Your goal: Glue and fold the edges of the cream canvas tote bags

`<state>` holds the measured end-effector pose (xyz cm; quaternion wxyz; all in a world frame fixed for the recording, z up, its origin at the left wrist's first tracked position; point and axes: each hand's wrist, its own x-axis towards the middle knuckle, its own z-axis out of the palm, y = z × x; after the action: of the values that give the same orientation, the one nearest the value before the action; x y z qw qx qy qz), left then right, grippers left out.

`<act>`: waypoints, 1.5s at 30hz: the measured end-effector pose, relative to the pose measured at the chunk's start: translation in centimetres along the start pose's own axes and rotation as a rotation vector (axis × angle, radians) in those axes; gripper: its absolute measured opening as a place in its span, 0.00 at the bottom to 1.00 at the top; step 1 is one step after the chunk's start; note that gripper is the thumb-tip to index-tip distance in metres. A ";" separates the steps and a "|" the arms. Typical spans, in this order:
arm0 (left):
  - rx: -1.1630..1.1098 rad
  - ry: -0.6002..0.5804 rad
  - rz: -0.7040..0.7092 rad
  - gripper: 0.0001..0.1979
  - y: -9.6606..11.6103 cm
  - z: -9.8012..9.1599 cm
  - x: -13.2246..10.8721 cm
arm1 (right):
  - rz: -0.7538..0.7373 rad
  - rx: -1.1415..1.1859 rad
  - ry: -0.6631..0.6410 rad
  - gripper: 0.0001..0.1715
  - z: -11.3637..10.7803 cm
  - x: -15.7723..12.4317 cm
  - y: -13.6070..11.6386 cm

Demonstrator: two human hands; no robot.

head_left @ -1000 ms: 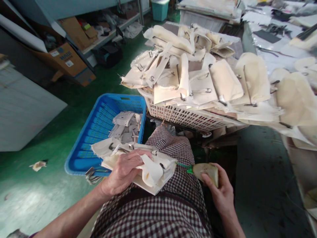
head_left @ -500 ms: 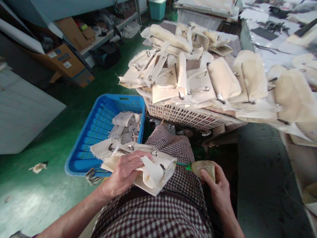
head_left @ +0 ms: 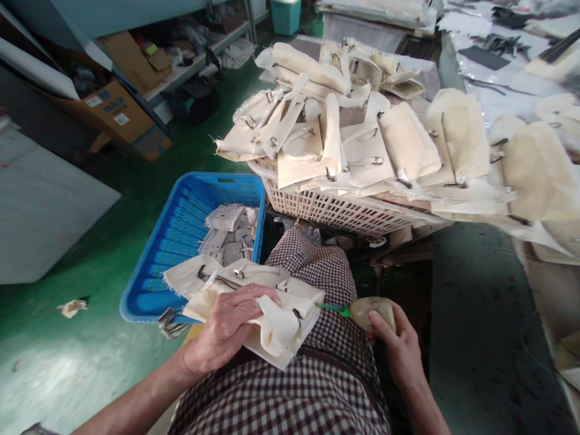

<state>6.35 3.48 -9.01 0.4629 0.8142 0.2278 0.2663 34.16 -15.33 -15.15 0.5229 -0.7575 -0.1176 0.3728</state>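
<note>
My left hand [head_left: 233, 320] is closed on a cream fabric piece [head_left: 283, 323] with dark zipper parts, held over my lap. Its fingers press on the upper side, and the thumb is hidden. Wrapped in my right hand [head_left: 399, 341] is a yellowish squeeze bottle [head_left: 369, 311] with a thin green nozzle [head_left: 335, 308]. The bottle lies sideways, nozzle pointing left. Its tip meets the right edge of the fabric piece; whether it goes between layers I cannot tell. Beneath the fabric is a checked apron [head_left: 312, 266].
Left of my knees stands a blue basket [head_left: 156, 223] with pale pieces inside. Ahead, a white crate [head_left: 312, 205] bears many cream fabric pieces [head_left: 408, 145], which extend right. A dark work surface [head_left: 480, 326] is at right. Cardboard boxes [head_left: 120, 115] sit under a bench at left.
The fabric piece's right corner has dipped slightly towards me. The bottle has shifted slightly, its nozzle still at the fabric's edge. Both hands keep their grip.
</note>
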 end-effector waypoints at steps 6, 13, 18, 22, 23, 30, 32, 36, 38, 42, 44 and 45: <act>-0.020 0.023 -0.083 0.16 -0.5 -0.1 -0.4 | 0.044 0.199 -0.016 0.25 -0.8 -0.8 -0.5; 0.021 0.032 -0.084 0.17 -0.4 0.0 -0.9 | -0.007 0.048 0.074 0.30 -0.9 -1.9 -1.5; -0.013 0.052 -0.085 0.16 0.3 0.8 -1.0 | 0.018 -0.055 0.067 0.35 -0.2 -2.1 -2.3; 0.046 0.080 -0.029 0.16 0.8 1.0 -0.8 | 0.034 -0.027 0.007 0.32 -0.1 -2.4 -2.6; 0.072 0.078 -0.009 0.16 0.8 0.9 -0.8 | 0.037 -0.015 -0.012 0.31 -0.1 -2.5 -2.6; 0.132 0.056 0.017 0.17 0.4 0.7 -0.8 | 0.126 0.044 -0.108 0.28 0.1 -4.4 -4.0; 0.138 0.055 0.011 0.17 0.3 0.8 -0.8 | 0.165 0.076 -0.121 0.28 0.4 -5.2 -4.7; 0.137 0.055 0.021 0.17 0.2 0.8 -0.8 | 0.193 0.124 -0.110 0.27 1.1 -6.5 -5.4; 0.141 0.070 0.036 0.16 0.2 0.8 -0.7 | 0.189 0.127 -0.097 0.27 1.2 -6.7 -5.5; 0.136 0.064 0.032 0.15 0.4 0.7 -0.5 | 0.179 0.106 -0.108 0.28 0.8 -6.4 -4.8; 0.138 0.049 0.035 0.16 0.6 0.7 -0.4 | 0.153 0.056 -0.074 0.30 0.3 -5.8 -4.2; 0.142 0.048 0.049 0.16 0.7 0.7 -0.3 | 0.133 0.019 -0.044 0.32 0.1 -5.5 -3.9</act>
<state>6.70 2.51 -8.76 0.3919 0.8435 0.2374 0.2803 31.14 -16.74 -9.36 0.5015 -0.7503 -0.0748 0.4242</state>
